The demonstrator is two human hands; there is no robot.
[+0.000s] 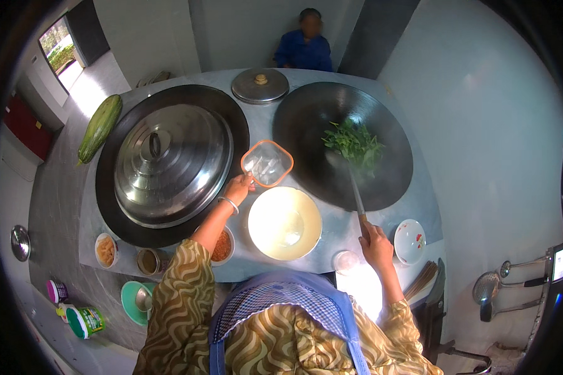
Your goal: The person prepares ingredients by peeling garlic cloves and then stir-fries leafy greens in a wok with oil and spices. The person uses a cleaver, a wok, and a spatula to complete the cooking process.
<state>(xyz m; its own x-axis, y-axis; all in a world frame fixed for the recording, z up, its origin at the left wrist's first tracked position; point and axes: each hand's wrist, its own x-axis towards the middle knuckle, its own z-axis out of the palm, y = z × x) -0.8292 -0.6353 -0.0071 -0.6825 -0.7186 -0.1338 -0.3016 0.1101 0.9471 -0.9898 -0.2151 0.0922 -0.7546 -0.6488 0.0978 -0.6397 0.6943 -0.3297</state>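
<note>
My left hand (239, 190) grips the near edge of a clear square container with an orange rim (267, 163), held between the two woks; pale pieces show in it. My right hand (375, 246) is closed around the handle of a long metal spatula (355, 187). The spatula's head rests in the right wok (305, 136) at the left side of a heap of leafy greens (356, 145), with faint steam near them. A cream-coloured bowl (285, 223) stands below the container, between my hands. A domed metal lid (173, 164) covers most of the left wok (107, 187).
Around the counter are a small lid (260, 86), a green gourd (100, 129), a bowl of red seasoning (222, 245), a small bowl (105, 251), a jar (148, 261), a white plate (409, 241) and chopsticks (421, 280). Ladles (487, 287) hang at right. A person in blue (304, 49) is beyond the counter.
</note>
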